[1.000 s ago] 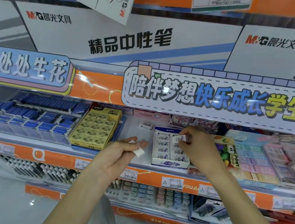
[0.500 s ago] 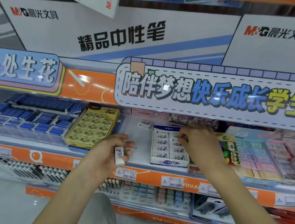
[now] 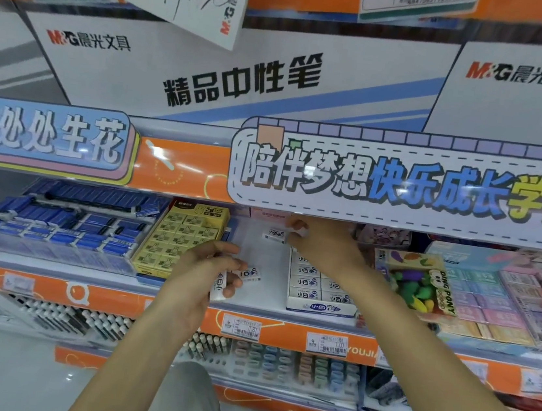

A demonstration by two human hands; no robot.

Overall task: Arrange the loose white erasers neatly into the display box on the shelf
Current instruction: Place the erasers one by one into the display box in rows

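One head-worn wide-angle view faces the shelf [image 3: 150, 288] squarely at close range, tilted slightly down. Both forearms enter from six o'clock toward centre; the banner [image 3: 401, 187] above bows toward twelve o'clock with lens distortion.

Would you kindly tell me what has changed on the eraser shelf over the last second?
The right hand left the display box and reached back and left to the loose eraser at the rear of the shelf; its fingers touch it, not clearly gripping. The left hand turned and now holds two erasers, one more than before. The box and the neighbouring yellow box stayed put.
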